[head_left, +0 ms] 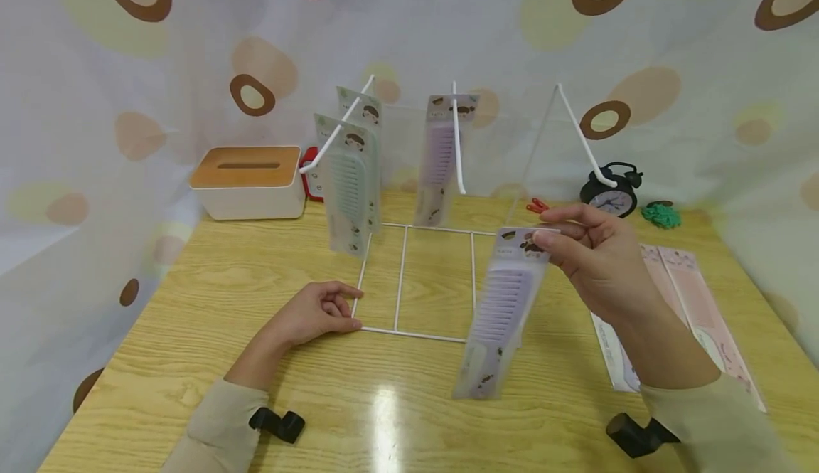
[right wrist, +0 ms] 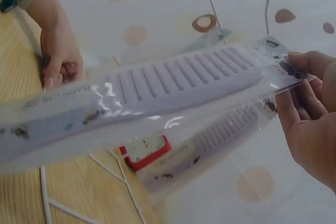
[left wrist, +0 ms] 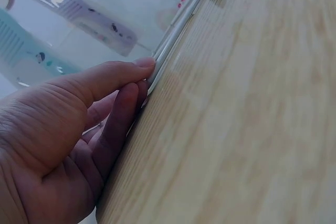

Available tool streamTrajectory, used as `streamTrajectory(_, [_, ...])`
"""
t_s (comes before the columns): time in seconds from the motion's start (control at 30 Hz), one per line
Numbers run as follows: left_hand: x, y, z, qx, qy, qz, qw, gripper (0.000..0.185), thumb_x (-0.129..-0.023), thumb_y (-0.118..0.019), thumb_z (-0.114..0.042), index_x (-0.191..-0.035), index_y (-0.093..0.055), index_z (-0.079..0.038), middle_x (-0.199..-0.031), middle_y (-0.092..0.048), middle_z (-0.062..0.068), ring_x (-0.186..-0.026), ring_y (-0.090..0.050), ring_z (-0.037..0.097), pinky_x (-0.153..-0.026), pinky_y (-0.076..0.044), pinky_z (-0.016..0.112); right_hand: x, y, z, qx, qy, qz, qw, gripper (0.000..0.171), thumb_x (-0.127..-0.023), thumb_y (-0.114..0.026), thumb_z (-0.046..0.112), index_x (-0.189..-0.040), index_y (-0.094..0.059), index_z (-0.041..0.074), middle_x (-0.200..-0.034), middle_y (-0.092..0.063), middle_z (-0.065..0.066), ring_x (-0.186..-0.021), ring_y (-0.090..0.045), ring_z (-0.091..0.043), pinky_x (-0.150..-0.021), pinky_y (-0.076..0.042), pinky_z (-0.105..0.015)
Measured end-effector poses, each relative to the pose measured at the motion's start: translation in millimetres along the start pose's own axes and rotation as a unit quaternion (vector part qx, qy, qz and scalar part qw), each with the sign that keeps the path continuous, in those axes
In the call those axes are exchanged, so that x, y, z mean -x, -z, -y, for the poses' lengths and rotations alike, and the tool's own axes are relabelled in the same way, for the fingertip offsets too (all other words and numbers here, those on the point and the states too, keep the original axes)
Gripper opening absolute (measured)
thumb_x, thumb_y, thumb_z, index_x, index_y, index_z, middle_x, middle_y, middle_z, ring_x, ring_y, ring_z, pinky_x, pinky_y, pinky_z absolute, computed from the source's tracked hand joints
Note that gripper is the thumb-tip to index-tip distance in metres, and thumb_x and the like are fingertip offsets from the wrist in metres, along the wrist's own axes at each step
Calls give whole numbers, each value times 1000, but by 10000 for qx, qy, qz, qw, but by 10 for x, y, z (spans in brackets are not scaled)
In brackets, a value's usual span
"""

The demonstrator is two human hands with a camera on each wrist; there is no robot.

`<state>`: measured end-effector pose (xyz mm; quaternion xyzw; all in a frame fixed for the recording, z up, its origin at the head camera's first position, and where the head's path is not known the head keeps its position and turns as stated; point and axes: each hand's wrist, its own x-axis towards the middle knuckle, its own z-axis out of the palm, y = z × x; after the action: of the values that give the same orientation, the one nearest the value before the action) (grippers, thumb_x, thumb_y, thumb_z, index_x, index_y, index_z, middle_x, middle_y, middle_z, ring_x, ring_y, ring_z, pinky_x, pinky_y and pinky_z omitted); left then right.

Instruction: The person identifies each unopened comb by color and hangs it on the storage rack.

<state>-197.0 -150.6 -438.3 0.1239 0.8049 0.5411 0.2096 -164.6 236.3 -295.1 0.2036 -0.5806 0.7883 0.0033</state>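
My right hand (head_left: pixel 595 267) pinches the printed top of a clear packet with a purple comb (head_left: pixel 502 309), which hangs at a slant in front of the rack's right prong. In the right wrist view, thumb and fingers grip the packet's end, and the purple comb (right wrist: pixel 178 80) stretches out to the left. At the front left corner of the white wire rack (head_left: pixel 416 334), my left hand (head_left: pixel 313 313) pinches the base wire, as the left wrist view confirms. Packaged green combs (head_left: pixel 348 188) hang on the left prong; another packaged purple comb (head_left: pixel 439 156) hangs on the middle one.
A tissue box with a wooden lid (head_left: pixel 249 199) stands at the back left, a red-edged object (head_left: pixel 312 174) beside it. Behind my right hand are a black alarm clock (head_left: pixel 611 195), a red clip (head_left: pixel 537 205) and a green bundle (head_left: pixel 661 215). Pink comb packets (head_left: pixel 697 295) lie at right.
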Motion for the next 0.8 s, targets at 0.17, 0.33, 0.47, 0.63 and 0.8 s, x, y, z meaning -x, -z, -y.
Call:
streamTrajectory(0.17, [6,16,1,89,73,-20,9999,53,-82,-83,-12,-129,-62,0,-86,-61,6,-66,-56,10,-67,-51,24,-32,-327,44,-541,559,276,9966,29,-90,-52,-23,-104,-69,-3,-97,-76,-11,-92,-74,-18,-81,-57,-26])
streamTrajectory(0.33, [-5,17,8,75,20,19,10000,53,-82,-83,-13,-129,-62,0,-86,-62,6,-67,-56,10,-70,-51,23,-39,-657,148,-203,1163,-12,9930,27,-86,-58,-24,-102,-69,-5,-95,-76,-12,-89,-75,-19,-81,-58,-27])
streamTrajectory(0.47, [-1,19,3,47,-24,-13,10000,52,-82,-83,-13,-128,-62,1,-85,-62,5,-67,-57,10,-70,-51,23,-107,-851,250,721,1188,-773,9873,20,-83,-73,-13,-99,-71,-2,-89,-77,-8,-81,-75,-15,-77,-58,-25])
streamTrajectory(0.63, [1,15,-2,20,-92,13,10000,52,-82,-82,-12,-128,-62,1,-86,-62,5,-68,-58,10,-71,-51,23,-239,-935,262,811,1187,-1134,9831,17,-82,-75,-11,-95,-71,0,-88,-78,-9,-81,-75,-15,-75,-59,-26])
streamTrajectory(0.8, [-1,16,-2,-33,-135,44,9999,53,-82,-82,-13,-129,-61,2,-86,-63,5,-68,-59,10,-71,-52,23,-303,-938,213,397,1376,-1010,9845,16,-81,-76,-11,-93,-71,-2,-86,-78,-10,-79,-76,-16,-71,-60,-29])
